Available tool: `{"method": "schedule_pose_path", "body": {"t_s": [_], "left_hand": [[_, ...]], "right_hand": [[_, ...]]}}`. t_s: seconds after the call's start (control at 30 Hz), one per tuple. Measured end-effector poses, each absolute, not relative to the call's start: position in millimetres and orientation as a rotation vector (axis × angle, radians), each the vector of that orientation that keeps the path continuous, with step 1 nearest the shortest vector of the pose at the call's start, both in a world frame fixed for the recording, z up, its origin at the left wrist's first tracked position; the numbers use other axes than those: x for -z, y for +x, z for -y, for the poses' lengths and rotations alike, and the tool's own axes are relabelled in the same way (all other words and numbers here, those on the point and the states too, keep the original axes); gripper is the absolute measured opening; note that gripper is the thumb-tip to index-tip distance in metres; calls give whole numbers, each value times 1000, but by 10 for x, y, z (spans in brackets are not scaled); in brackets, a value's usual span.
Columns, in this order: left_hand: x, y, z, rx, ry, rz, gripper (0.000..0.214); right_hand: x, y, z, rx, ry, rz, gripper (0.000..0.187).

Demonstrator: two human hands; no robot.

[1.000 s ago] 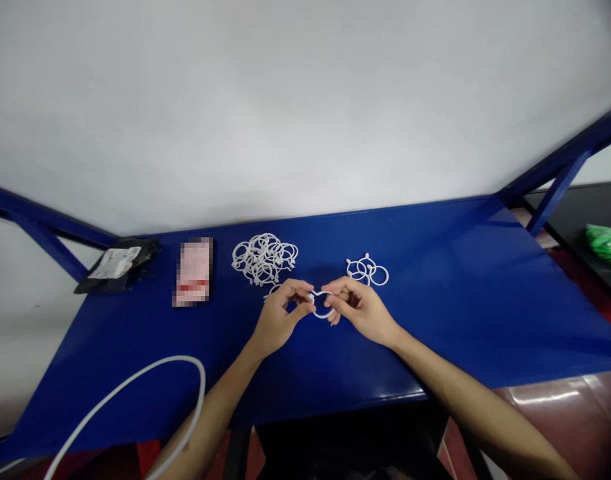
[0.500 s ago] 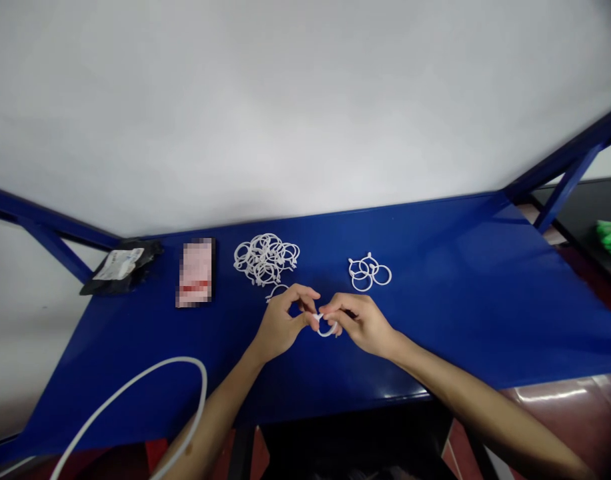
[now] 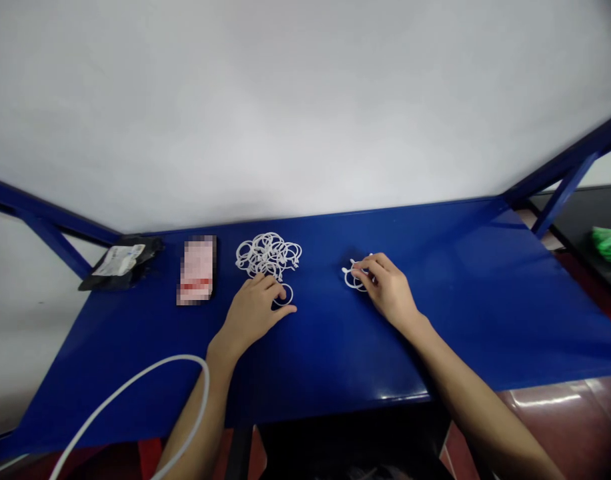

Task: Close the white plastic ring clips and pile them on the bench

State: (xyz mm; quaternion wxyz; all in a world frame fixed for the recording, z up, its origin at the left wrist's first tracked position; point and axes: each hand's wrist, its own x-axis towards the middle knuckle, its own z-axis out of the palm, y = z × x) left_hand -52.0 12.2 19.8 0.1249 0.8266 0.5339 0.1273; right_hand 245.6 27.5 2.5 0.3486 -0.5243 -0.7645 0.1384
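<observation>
A tangled heap of white plastic rings point(image 3: 268, 256) lies at the back middle of the blue table point(image 3: 485, 300). My left hand point(image 3: 253, 312) rests just in front of the heap, its fingers pinched on a single white ring point(image 3: 284, 295) lying on the table. My right hand point(image 3: 388, 289) is further right, over a small cluster of white rings point(image 3: 352, 278), with its fingers curled onto a ring at that cluster. Most of the cluster is hidden under the hand.
A blurred red-and-white packet point(image 3: 197, 270) and a black pouch with a white label point(image 3: 119, 265) lie at the back left. A white hose point(image 3: 135, 393) loops over the front left edge. A grey wall stands behind the table. Something green point(image 3: 610, 245) lies at far right.
My hands, which held one ring together at the table's middle, have parted. The left moved back to a ring by the heap, the right moved back-right onto the small cluster.
</observation>
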Motion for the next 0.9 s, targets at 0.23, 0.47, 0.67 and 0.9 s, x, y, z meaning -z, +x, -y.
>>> {"method": "schedule_pose_path", "body": {"t_s": [0.23, 0.47, 0.67, 0.9], "left_hand": [[-190, -260, -27, -500, 2656, -1227, 10], [-95, 24, 75, -792, 2863, -1069, 15], [-60, 57, 86, -940, 2572, -1079, 4], [-102, 1, 77, -1012, 1816, -1248, 20]], "right_hand": [[-111, 2366, -208, -338, -1332, 1943, 22], [-79, 2078, -22, -1156, -1240, 1784, 18], [-10, 2096, -46, -1350, -1203, 1517, 18], [-55, 2110, -21, -1468, -1096, 1471, 21]]}}
